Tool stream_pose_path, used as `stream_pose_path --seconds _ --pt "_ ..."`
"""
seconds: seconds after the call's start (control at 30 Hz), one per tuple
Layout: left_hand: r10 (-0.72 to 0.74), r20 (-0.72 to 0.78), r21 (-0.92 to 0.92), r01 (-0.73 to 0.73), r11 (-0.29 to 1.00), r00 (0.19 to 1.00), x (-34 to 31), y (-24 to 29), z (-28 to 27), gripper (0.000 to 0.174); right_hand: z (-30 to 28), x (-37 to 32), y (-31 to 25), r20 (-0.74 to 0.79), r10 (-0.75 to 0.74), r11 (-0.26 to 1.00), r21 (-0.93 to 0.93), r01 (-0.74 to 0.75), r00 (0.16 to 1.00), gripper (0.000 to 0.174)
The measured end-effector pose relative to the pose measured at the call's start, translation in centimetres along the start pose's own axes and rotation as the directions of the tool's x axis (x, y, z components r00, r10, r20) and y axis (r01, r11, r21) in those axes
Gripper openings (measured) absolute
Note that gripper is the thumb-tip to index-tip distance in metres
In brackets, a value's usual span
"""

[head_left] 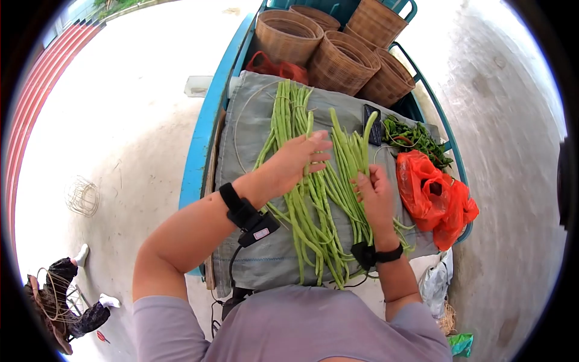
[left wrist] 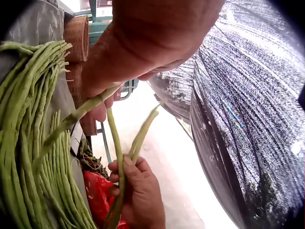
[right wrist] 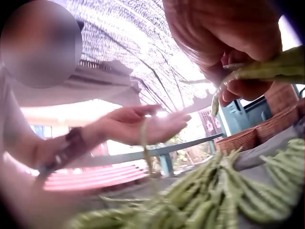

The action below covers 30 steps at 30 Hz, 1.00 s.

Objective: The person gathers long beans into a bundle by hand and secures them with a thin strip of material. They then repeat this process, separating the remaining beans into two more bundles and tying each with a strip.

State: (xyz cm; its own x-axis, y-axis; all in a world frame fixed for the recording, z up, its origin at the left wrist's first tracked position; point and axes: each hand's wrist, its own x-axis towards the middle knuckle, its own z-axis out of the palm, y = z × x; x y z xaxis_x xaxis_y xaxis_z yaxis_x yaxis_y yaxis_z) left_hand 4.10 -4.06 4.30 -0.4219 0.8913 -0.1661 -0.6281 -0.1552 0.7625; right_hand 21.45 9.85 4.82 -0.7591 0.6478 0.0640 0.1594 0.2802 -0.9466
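Observation:
My left hand (head_left: 295, 163) is over the long beans, fingers mostly extended, with a single long bean (left wrist: 71, 117) running out from under it in the left wrist view. That bean hangs by the thumb in the right wrist view. To the right, my right hand (head_left: 375, 196) pinches a few long beans (left wrist: 142, 133) between thumb and curled fingers, their tips pointing up. Beneath both hands, a large spread of long beans (head_left: 307, 220) lies on the grey cloth (head_left: 253, 265). At the far end a bundle (head_left: 281, 111) has its ends gathered together.
Several woven baskets (head_left: 344, 63) stand at the back of the blue cart (head_left: 205, 145). Red plastic bags (head_left: 425, 193), green peppers (head_left: 416, 139) and a dark flat object (head_left: 372, 125) lie on the right. Another person's legs (head_left: 90, 317) show at lower left.

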Motion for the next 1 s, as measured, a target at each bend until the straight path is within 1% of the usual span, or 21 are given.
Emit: stream_pose_path --seconds 0.03,0.13,0.2,0.3,0.33,0.4,0.43,0.53,0.63,0.73,0.8,0.83,0.9,1.0 --pt "0.006 0.018 -0.008 -0.006 1.0 1.0 0.1 -0.1 0.1 0.048 0.8 -0.6 -0.3 0.015 0.004 0.999 0.046 -0.005 1.0 0.019" --pt "0.022 0.078 -0.047 -0.019 0.999 0.997 0.0 -0.3 0.5 0.046 2.8 -2.1 -1.0 0.047 0.038 0.99 0.133 -0.044 0.998 0.019" --pt "0.03 0.135 -0.093 -0.017 0.996 0.99 -0.4 -0.1 0.7 0.045 3.7 -3.1 -1.2 0.066 0.032 0.981 0.187 -0.044 0.997 0.019" --pt "0.019 0.046 -0.099 -0.014 0.995 0.999 -1.0 0.2 1.0 0.044 4.6 -4.2 -1.1 0.133 0.016 0.964 0.262 -0.051 0.991 0.019" --pt "0.011 0.071 -0.096 -0.005 0.995 0.997 -1.0 0.3 0.9 0.042 4.7 -4.4 -1.1 0.162 0.01 0.957 0.286 -0.056 0.987 0.019" --pt "-0.003 0.121 -0.087 0.014 0.996 0.993 -0.9 0.6 0.6 0.039 4.9 -4.6 -0.8 0.163 0.014 0.955 0.289 -0.061 0.987 0.02" --pt "0.003 0.117 -0.107 0.009 0.994 0.993 -0.8 0.4 0.5 0.037 5.0 -4.5 -0.7 0.162 0.015 0.955 0.291 -0.062 0.987 0.021" --pt "0.033 0.097 -0.166 -0.016 0.986 0.995 -0.7 0.0 0.5 0.031 5.2 -4.4 -0.6 0.084 -0.027 0.949 0.315 -0.001 0.996 0.02" --pt "0.057 0.084 -0.198 -0.039 0.979 0.995 -1.0 0.2 1.2 0.029 4.9 -3.6 -0.5 -0.059 -0.124 0.984 0.118 0.13 0.991 0.019" --pt "0.05 0.117 -0.182 -0.028 0.983 0.992 -1.2 0.3 1.6 0.029 5.4 -2.5 -1.1 -0.103 -0.146 0.979 0.131 0.159 0.984 0.017" --pt "0.033 0.149 -0.176 -0.007 0.984 0.988 -1.1 0.0 1.5 0.029 5.2 -2.4 -2.4 -0.069 -0.102 0.992 -0.08 0.096 0.992 0.019" --pt "0.039 0.133 -0.188 -0.013 0.982 0.99 -1.2 0.0 1.6 0.029 5.1 -2.4 -2.8 -0.056 -0.077 0.98 -0.185 0.066 0.995 0.021" --pt "0.05 0.1 -0.211 -0.028 0.977 0.994 -1.4 0.0 1.8 0.029 5.1 -2.1 -2.2 -0.05 -0.118 0.947 -0.305 0.098 0.992 0.021" --pt "0.08 0.104 -0.148 -0.064 0.987 0.991 -0.8 -0.9 1.0 0.031 5.0 -2.4 -2.3 -0.01 -0.149 0.876 -0.465 0.128 0.989 0.021"
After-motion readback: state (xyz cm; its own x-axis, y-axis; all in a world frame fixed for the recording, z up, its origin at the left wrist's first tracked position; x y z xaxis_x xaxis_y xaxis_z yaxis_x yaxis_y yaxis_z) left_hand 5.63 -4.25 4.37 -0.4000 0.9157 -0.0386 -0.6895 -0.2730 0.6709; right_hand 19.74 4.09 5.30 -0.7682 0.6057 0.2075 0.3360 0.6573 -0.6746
